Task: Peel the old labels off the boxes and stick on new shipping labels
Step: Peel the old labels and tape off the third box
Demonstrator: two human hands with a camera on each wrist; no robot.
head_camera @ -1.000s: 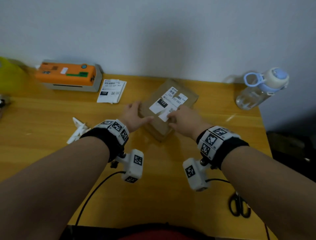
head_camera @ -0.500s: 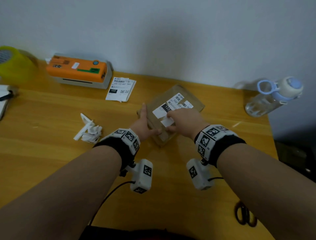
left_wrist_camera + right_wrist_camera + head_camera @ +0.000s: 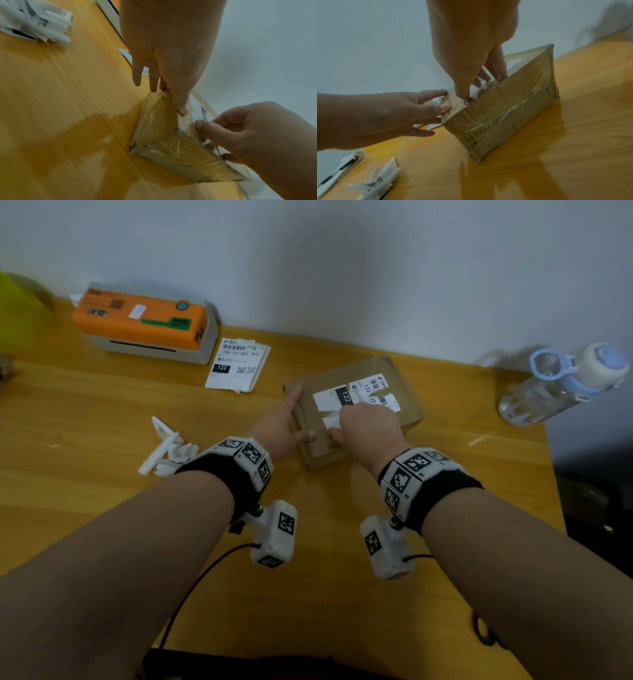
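- Head view: one taped cardboard box point(image 3: 356, 409) lies on the wooden desk point(image 3: 102, 419) in front of the wall, bearing one torn old label point(image 3: 356, 397) that reads "122". The left hand point(image 3: 284, 422) lies with straight fingers along the box's left edge, thumb on top. The right hand point(image 3: 368, 422) is curled on the box top and pinches the label's lifted white strip. Behind, to the left, are one orange-topped label printer point(image 3: 144, 323) and a small stack of new labels point(image 3: 236, 364) printed "122-122-007" and "122". One heap of crumpled label scraps point(image 3: 168, 453) lies left of the hands; one water bottle point(image 3: 561, 385) lies far right.
- Left wrist view: the left hand point(image 3: 168, 54) has its thumb on the box point(image 3: 171, 143) and its fingers down the far side; the right hand point(image 3: 248, 135) is curled at the top edge.
- Right wrist view: the right hand point(image 3: 471, 54) has its fingertips on the box point(image 3: 501, 111) top; the left hand point(image 3: 385, 116) braces the near corner, fingers spread.
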